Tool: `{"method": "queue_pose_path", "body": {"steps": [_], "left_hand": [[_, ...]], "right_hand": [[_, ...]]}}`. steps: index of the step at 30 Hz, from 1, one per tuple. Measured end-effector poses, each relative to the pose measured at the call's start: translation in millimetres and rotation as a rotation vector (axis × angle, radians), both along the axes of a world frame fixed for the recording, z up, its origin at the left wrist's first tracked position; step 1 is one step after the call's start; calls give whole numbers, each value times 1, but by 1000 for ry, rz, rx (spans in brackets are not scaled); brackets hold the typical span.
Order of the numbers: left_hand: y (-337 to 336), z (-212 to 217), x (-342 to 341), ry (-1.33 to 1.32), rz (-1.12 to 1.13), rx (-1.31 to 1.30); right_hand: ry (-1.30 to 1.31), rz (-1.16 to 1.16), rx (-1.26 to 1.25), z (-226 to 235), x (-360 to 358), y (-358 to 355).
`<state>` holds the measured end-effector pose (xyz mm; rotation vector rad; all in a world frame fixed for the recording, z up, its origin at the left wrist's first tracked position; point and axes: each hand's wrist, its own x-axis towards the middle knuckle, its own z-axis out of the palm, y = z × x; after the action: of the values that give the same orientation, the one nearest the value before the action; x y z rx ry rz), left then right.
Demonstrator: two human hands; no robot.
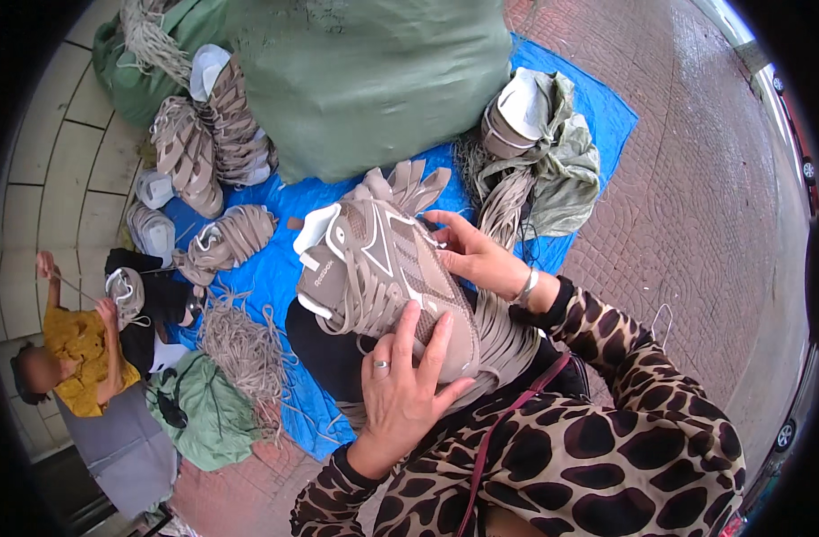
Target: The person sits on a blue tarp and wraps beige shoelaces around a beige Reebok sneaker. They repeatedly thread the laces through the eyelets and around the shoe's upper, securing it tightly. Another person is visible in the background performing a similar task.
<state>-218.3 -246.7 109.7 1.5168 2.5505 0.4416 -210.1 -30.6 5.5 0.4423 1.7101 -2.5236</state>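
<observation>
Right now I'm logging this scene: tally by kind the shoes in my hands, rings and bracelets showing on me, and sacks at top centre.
Shoe touched by left hand and right hand: 1
Silver ring: 1
Silver bracelet: 1
Big green sack: 1
Total: 4

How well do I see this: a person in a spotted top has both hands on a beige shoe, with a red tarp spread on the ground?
The tarp is blue, not red, as the head view shows; the rest stands.

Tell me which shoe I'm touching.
The beige laced shoe before you: left hand and right hand touch it, but not the stacked shoes at upper left.
</observation>
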Motion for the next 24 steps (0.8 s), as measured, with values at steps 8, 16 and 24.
{"method": "queue_pose_path", "body": {"steps": [8,16,24], "left_hand": [[14,6,-4,46,121,78],[-24,22,-55,-79,394,571],[-47,24,-75,-256,557,845]], "right_hand": [[-58,-8,-464,20,-17,-6],[21,-34,-411,32,-26,-21],[-74,-97,-506,23,-27,-4]]}}
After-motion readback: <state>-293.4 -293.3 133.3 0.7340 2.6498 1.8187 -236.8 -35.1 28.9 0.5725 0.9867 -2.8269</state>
